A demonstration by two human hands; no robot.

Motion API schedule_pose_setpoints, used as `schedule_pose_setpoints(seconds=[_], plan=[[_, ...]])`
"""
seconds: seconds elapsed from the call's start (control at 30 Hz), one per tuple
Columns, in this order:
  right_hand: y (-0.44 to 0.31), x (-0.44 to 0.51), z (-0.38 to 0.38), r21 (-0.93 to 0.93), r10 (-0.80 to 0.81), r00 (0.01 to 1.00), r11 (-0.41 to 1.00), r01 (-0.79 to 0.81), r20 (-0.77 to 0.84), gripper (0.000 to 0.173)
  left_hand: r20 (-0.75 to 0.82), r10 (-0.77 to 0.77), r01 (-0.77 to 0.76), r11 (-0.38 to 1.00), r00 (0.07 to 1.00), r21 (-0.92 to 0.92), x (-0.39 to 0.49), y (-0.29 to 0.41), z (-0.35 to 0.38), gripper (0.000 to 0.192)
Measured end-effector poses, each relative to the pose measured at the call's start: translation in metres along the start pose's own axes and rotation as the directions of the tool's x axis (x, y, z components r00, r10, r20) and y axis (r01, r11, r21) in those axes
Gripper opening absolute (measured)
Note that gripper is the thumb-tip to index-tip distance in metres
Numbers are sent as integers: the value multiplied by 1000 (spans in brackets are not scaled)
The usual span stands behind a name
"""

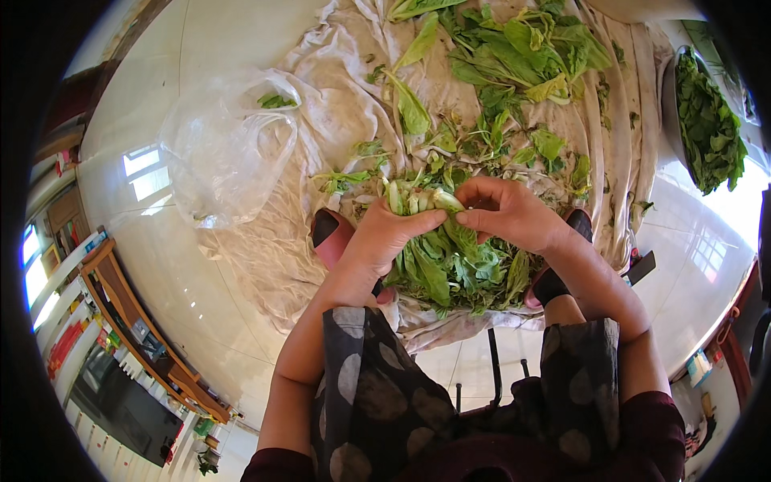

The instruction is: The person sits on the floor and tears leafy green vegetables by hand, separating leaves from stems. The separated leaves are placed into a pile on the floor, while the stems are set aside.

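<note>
My left hand (394, 226) is closed around a bunch of leafy greens (430, 274), its pale stem ends up and its leaves hanging down between my feet. Right beside it, my right hand (503, 214) pinches the stem (447, 200) of one leafy green with thumb and fingers at the bunch's right side. Below and around the hands lie loose leaves and trimmings on a crumpled, stained cloth (343, 102). Farther off on the cloth is a heap of larger green leaves (530, 54), some of them yellowish.
A clear plastic bag (223, 162) with a few leaves lies at the left, partly on the cloth. At the far right stands a metal bowl (670, 102) heaped with dark greens. A dark flat blade-like thing (641, 268) lies by the cloth's right edge. My shoes flank the trimmings.
</note>
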State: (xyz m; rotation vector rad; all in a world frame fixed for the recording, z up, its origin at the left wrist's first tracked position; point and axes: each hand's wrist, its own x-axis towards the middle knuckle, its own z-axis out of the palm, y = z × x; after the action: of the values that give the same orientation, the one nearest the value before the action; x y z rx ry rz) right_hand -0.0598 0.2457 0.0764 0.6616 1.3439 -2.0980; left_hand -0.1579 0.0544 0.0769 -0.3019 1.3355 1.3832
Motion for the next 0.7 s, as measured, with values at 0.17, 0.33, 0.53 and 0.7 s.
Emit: schedule_pose_setpoints(seconds=[0.17,0.33,0.53,0.7], plan=[[-2,0,0,-362,-198,980,913,185,2,17,46,-98,97,995,994,25,5,0,-5,31],[-7,0,-18,-249,-100,994,962,110,53,18,72,-133,114,968,989,222,4,9,-6,33],[-12,2,-25,-355,-135,990,925,136,28,21,289,-196,187,981,937,58,3,2,-12,31],[-13,7,-73,-52,-106,951,994,95,-291,29,414,-17,45,997,910,-58,-8,8,-23,34]])
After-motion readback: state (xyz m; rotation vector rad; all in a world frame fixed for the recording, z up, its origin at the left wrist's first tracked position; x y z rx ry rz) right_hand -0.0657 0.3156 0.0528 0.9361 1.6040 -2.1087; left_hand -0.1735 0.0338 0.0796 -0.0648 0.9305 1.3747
